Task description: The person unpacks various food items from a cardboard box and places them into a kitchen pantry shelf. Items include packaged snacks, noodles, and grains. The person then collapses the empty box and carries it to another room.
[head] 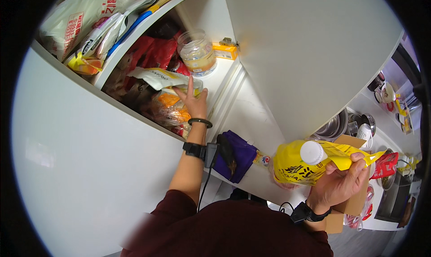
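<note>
My right hand [343,181] pinches the top edge of a yellow plastic pouch [296,162] with a white screw cap [311,152]. The pouch is held above the counter and bears printed writing. Inside an open cabinet, my left hand [195,104] has its fingers spread at the edge of a white and yellow packet [165,79]; whether they touch it cannot be told. Below that packet lie orange packets in clear wrap [171,105]. Behind my left hand stands an uncapped clear plastic jar [197,55] with a stick-like handle slanting above it.
An open white cabinet door [303,55] spans the upper right. Stuffed bags [77,25] fill the upper shelf. On the counter are a purple cloth [232,166] with a dark long object on it, a cardboard box [353,199], metal bowls [333,125] and a red packet [385,164].
</note>
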The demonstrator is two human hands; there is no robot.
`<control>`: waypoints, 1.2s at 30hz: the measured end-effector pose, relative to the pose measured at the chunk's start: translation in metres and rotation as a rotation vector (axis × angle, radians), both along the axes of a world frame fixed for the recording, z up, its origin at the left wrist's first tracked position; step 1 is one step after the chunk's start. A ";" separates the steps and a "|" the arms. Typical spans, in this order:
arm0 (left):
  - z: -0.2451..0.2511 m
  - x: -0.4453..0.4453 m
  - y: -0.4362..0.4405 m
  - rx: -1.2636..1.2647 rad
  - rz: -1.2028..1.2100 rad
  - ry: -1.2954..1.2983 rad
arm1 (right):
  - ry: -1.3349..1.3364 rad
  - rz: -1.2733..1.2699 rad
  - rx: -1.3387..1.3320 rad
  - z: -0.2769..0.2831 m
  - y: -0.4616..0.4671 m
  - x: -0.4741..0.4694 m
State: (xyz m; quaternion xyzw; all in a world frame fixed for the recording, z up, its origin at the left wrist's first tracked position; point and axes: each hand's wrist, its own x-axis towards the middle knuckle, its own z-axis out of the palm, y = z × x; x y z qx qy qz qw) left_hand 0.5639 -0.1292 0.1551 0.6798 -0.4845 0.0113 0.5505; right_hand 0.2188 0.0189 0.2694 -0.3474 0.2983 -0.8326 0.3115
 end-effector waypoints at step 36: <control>0.019 -0.132 0.046 0.290 -1.229 0.130 | 0.075 -0.001 -0.016 -0.003 0.004 0.015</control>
